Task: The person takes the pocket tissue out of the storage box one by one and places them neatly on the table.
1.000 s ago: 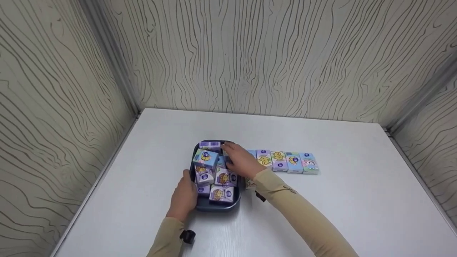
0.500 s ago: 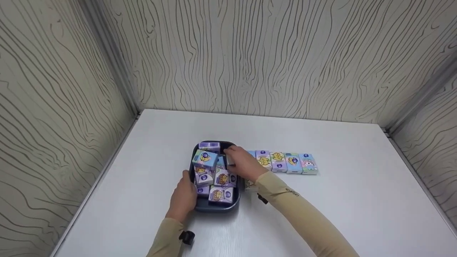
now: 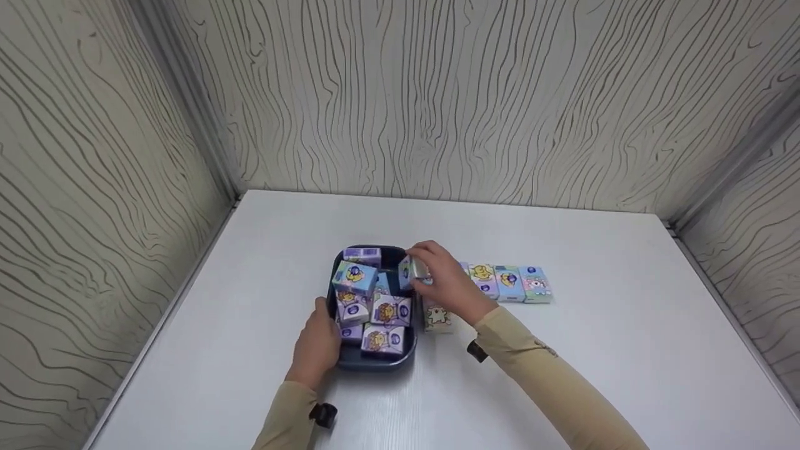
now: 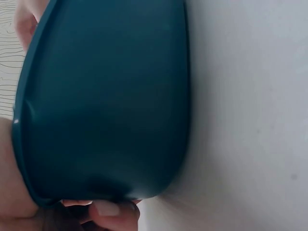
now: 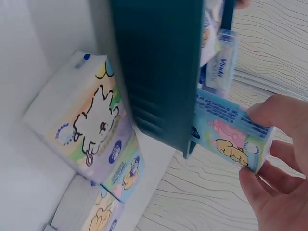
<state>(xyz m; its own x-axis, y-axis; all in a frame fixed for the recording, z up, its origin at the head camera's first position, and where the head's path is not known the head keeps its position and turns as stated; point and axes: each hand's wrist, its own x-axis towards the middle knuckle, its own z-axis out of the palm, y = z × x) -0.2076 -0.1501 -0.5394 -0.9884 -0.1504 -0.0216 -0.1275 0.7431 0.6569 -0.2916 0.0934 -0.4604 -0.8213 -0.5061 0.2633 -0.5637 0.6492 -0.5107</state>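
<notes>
My left hand (image 3: 317,342) grips the left side of a dark blue plastic bin (image 3: 375,364); in the left wrist view its fingertips (image 4: 113,214) lie against the bin's wall (image 4: 106,106). Over the bin's right rim, my right hand (image 3: 449,281) pinches a small tissue pack (image 5: 228,132) by its end, thumb on one side and fingers on the other. That pack is light blue with a yellow cartoon animal, and its far end overlaps the rim. Purple and blue tissue packs (image 3: 384,339) lie heaped in the bin.
Right of the bin, tissue packs (image 3: 509,284) lie side by side in a row on the white table (image 3: 612,350). One more pack (image 3: 437,315) lies in front of the row's left end, close to the bin. A wood-patterned panel (image 3: 425,125) stands behind the table.
My right hand has drawn a tissue pack up and rightward from inside the bin to its right rim. The left hand keeps its grip on the bin.
</notes>
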